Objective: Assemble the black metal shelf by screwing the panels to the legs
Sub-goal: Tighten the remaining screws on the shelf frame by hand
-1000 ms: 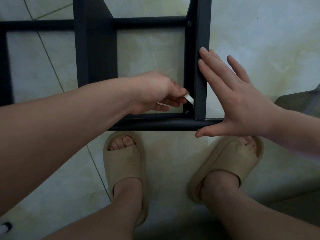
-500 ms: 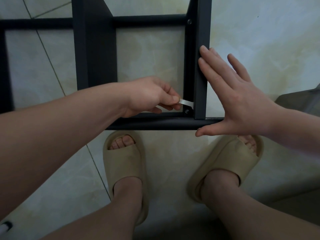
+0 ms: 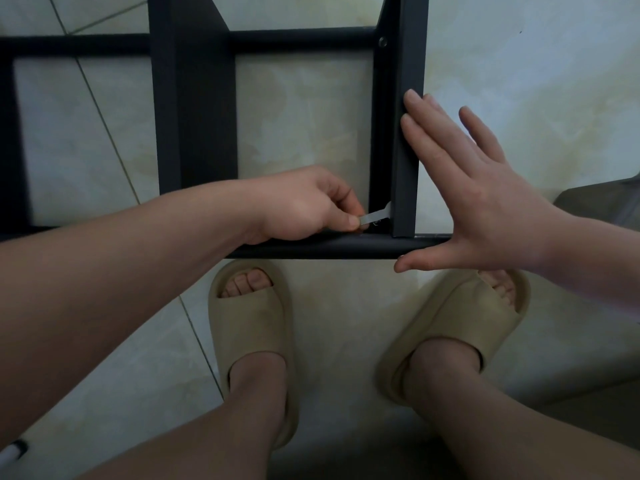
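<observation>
Head view: the left hand [image 3: 304, 206] pinches a small wrench [image 3: 375, 215]. Its tip sits just past that pinch, against the black leg [image 3: 408, 150]. The right hand [image 3: 478, 188], flat and open, presses the leg's other side. This looks like tightening a screw. Next it needs another small turn.

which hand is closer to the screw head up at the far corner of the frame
Right. The right hand presses flat on the leg, fingertips short of the screw head; the left hand pinches a small wrench at the near corner.
</observation>
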